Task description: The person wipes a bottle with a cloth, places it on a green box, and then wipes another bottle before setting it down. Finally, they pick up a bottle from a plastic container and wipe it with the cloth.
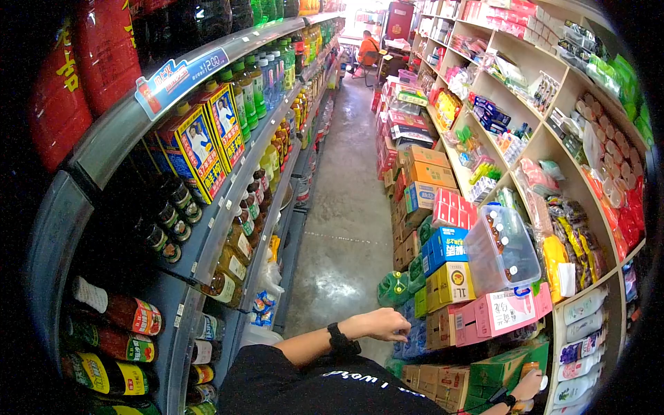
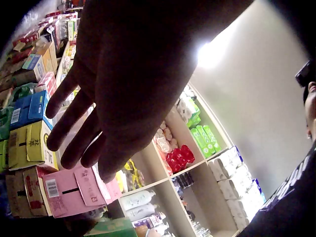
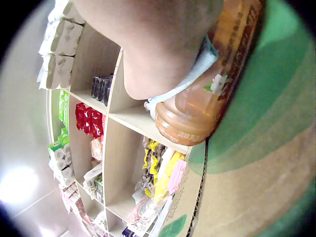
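Observation:
My right hand [image 1: 527,386] grips a plastic bottle of amber drink [image 3: 212,94] with a white flower on its label. Between palm and bottle lies a light blue cloth [image 3: 197,69], partly hidden by the hand. The bottle is right at the top of a green carton [image 3: 281,89]; its neck end is out of sight in the right wrist view. My left hand [image 1: 382,324] hangs in the air over the aisle side of the stacked boxes, fingers relaxed and holding nothing. Beyond it sits a pink carton [image 1: 501,315], also visible in the left wrist view behind the fingers [image 2: 64,133].
Drink shelves [image 1: 228,207] line the left side. Tall wooden shelving [image 1: 553,111] with packaged goods runs along the right. A clear plastic bin [image 1: 501,245] holding bottles rests on the boxes near a yellow carton [image 1: 449,283]. Far down the aisle floor [image 1: 346,173], a person [image 1: 368,47] sits.

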